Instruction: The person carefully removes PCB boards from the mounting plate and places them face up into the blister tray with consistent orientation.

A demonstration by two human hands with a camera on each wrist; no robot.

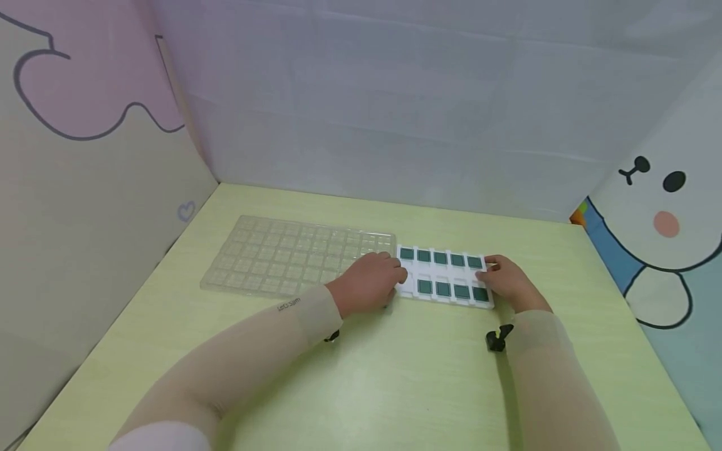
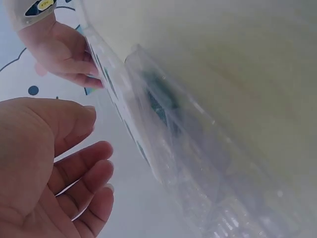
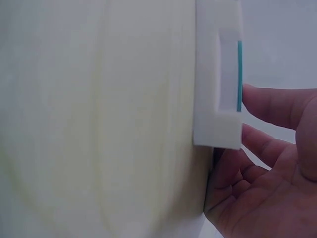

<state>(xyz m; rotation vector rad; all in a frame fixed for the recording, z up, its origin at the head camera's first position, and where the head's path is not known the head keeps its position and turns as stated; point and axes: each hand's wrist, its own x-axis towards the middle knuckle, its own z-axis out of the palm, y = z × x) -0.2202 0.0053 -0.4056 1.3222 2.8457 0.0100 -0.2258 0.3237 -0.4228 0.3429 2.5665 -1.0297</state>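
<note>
A white tray (image 1: 442,274) lies on the table, with dark green square pieces (image 1: 443,289) in two rows of pockets. At its right end my right hand (image 1: 509,283) holds the edge, thumb on top, as the right wrist view also shows. My left hand (image 1: 366,283) is over the right end of a clear plastic tray (image 1: 271,257), beside the white one. Its fingers are loosely bent, with nothing between them in the left wrist view. Through the clear wall there, a dark green piece (image 2: 161,101) shows. The front left pocket of the white tray holds no green piece.
Both trays stand side by side on a pale yellow table (image 1: 417,376). A pale wall (image 1: 395,113) closes the back, with printed cartoon panels (image 1: 665,188) at the sides. A black clip-like thing (image 1: 497,339) is at the right wrist.
</note>
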